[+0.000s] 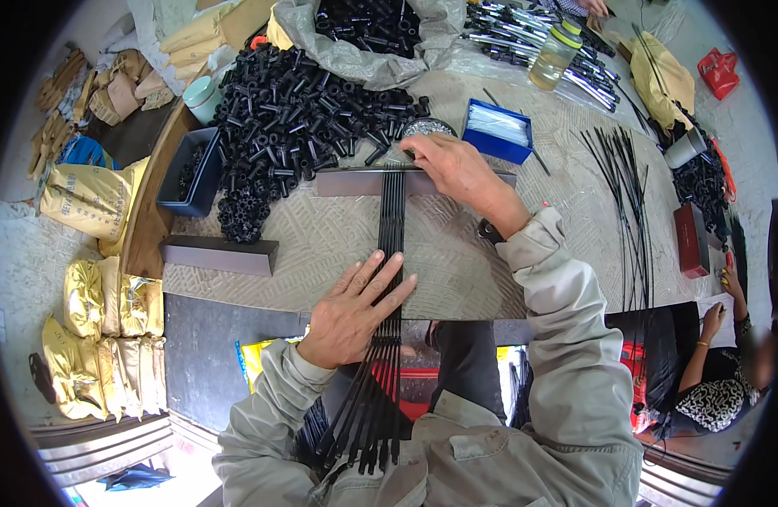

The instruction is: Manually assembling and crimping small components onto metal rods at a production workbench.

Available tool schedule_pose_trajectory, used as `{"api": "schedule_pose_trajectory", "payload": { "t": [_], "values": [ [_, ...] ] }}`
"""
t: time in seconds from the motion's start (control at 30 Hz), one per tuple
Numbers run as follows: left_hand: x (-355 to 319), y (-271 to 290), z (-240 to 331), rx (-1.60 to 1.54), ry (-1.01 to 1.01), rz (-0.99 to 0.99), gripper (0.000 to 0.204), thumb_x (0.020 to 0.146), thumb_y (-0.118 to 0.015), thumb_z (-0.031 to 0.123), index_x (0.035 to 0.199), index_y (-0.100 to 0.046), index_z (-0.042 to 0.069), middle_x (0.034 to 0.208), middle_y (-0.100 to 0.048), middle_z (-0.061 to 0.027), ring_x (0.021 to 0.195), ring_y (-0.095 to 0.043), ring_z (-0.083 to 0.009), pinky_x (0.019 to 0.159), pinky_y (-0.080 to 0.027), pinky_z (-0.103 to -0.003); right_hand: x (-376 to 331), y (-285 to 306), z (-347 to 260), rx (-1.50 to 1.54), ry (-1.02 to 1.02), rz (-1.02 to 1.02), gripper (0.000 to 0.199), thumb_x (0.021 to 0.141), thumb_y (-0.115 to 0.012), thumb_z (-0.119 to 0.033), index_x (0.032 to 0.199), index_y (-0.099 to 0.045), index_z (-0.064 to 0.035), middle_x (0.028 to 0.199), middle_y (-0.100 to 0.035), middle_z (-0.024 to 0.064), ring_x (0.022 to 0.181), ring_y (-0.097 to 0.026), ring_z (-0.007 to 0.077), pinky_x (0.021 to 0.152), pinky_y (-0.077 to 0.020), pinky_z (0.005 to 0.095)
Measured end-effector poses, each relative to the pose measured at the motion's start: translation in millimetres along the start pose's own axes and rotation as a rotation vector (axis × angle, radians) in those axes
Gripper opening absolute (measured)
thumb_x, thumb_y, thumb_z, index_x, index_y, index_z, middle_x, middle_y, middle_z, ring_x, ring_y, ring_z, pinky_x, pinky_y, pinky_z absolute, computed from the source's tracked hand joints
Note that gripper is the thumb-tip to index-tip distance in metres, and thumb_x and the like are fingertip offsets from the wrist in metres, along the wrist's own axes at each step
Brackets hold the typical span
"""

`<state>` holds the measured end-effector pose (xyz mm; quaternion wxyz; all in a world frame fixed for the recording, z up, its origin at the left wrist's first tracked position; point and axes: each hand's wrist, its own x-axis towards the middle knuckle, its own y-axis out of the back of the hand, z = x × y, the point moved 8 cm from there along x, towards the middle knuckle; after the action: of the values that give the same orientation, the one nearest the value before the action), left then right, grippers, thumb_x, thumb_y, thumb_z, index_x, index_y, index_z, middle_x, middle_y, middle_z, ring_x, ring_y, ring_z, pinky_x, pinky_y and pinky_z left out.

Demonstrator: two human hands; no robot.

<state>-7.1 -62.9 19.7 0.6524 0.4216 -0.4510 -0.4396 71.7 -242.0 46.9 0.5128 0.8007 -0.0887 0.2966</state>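
Several thin black rods (pixel 391 220) lie side by side, their far ends resting across a long grey box-like bar (pixel 346 183) and their near ends fanning out over my lap. My left hand (pixel 351 313) lies flat on the rods at the table's front edge, its fingers stretched out. Beyond the bar, my right hand (pixel 461 169) is closed, with thumb and fingers pinched together above the rods' far ends. Whatever it holds is too small to make out. Just behind its fingertips stands a round dish of small shiny pieces (pixel 428 128).
A large heap of black plastic parts (pixel 279 118) covers the table's back left, near a dark blue bin (pixel 190 173). A blue box (pixel 498 131) of clear sticks and a lidded bottle (pixel 556 55) stand back right. More black rods (pixel 630 203) lie right. Another person (pixel 718 372) sits far right.
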Motion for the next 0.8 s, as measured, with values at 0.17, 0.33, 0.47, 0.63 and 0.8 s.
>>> {"api": "schedule_pose_trajectory", "payload": {
  "t": [0.17,0.33,0.47,0.63,0.8],
  "values": [
    [1,0,1,-0.009,0.004,0.003,0.079,0.071,-0.052,0.061,0.129,-0.042,0.009,0.137,-0.033,-0.0133,0.126,-0.032,-0.0330,0.101,-0.029,-0.042,0,-2,-6,-0.021,0.065,0.063,0.024,0.078,-0.055,-0.001,0.101,-0.051,-0.0056,0.083,-0.058,0.0120,0.077,-0.058,0.0315,0.066,-0.0466,0.0382],
    [-3,1,-3,0.002,0.012,0.010,0.080,0.070,-0.052,0.061,0.129,-0.042,0.009,0.137,-0.034,-0.0133,0.126,-0.032,-0.0334,0.101,-0.030,-0.042,-4,16,-5,-0.130,0.030,0.005,0.014,0.076,-0.055,-0.003,0.090,-0.055,-0.0042,0.084,-0.056,0.0100,0.080,-0.056,0.0294,0.069,-0.0445,0.0373],
    [1,-1,1,-0.013,-0.008,0.016,0.081,0.069,-0.053,0.062,0.129,-0.042,0.009,0.137,-0.035,-0.0119,0.125,-0.033,-0.0331,0.100,-0.030,-0.042,-7,7,5,-0.267,-0.019,-0.101,0.008,0.076,-0.055,-0.006,0.083,-0.057,-0.0045,0.084,-0.055,0.0089,0.083,-0.054,0.0282,0.072,-0.0427,0.0369],
    [2,1,2,0.019,-0.006,0.033,0.078,0.071,-0.054,0.058,0.129,-0.041,0.008,0.137,-0.036,-0.0093,0.125,-0.033,-0.0322,0.100,-0.032,-0.041,0,-2,4,-0.244,0.018,0.004,0.010,0.075,-0.055,-0.008,0.083,-0.059,-0.0048,0.085,-0.055,0.0079,0.084,-0.054,0.0285,0.073,-0.0425,0.0380],
    [2,-4,-2,0.085,0.007,0.087,0.071,0.073,-0.055,0.049,0.130,-0.041,0.008,0.137,-0.036,-0.0077,0.126,-0.033,-0.0313,0.099,-0.033,-0.040,-14,66,74,-0.300,-0.337,0.178,0.010,0.073,-0.058,-0.008,0.081,-0.065,-0.0082,0.084,-0.060,0.0082,0.085,-0.056,0.0270,0.070,-0.0442,0.0386]
  ]
}}
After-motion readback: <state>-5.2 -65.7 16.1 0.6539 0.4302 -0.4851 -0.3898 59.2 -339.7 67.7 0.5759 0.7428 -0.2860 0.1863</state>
